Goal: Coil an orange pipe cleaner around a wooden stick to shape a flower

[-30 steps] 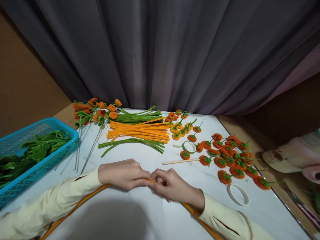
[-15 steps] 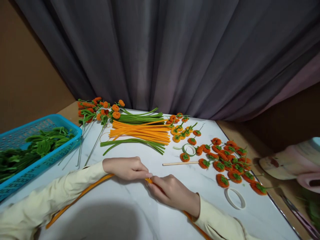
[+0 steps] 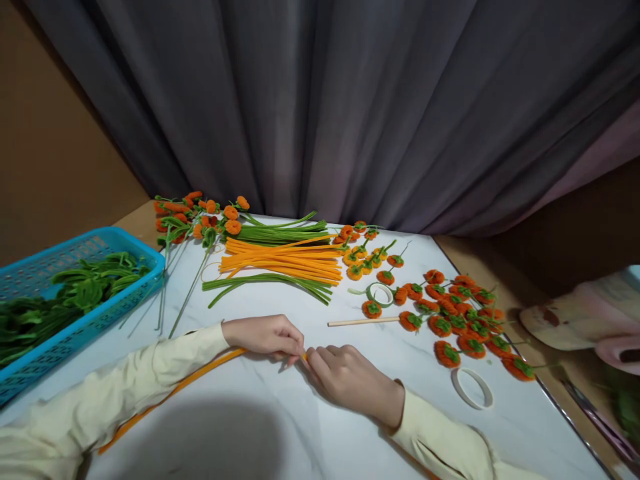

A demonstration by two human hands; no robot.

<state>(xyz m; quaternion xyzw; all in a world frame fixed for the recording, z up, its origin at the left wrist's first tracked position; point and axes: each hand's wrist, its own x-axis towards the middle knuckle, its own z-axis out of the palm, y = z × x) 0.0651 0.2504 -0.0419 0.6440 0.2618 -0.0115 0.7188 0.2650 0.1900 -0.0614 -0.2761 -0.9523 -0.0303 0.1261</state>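
Note:
Both hands meet above the near middle of the white table, fingers closed around the middle of some orange pipe cleaners (image 3: 200,371). My left hand (image 3: 266,335) pinches them from the left, and their far ends run back under the left forearm. My right hand (image 3: 353,383) grips them just beside it, with a short orange bit showing between the two hands. The other ends pass beneath the right sleeve, mostly hidden. How many strands there are cannot be made out. Beyond the hands lie bundles of orange pipe cleaners (image 3: 283,259) and green pipe cleaners (image 3: 270,283).
A blue basket (image 3: 125,283) of green fuzzy pieces stands left. Several orange persimmon shapes (image 3: 447,353) are spread right, near a wooden stick (image 3: 363,322), green tape (image 3: 380,295) and a white ring (image 3: 471,389). Stemmed orange flowers (image 3: 233,227) lie at the back. Scissors (image 3: 595,413) rest at far right.
My left hand has shifted slightly right and its fingers have curled in more. My right hand has moved a little right, with the pipe cleaners still held between both.

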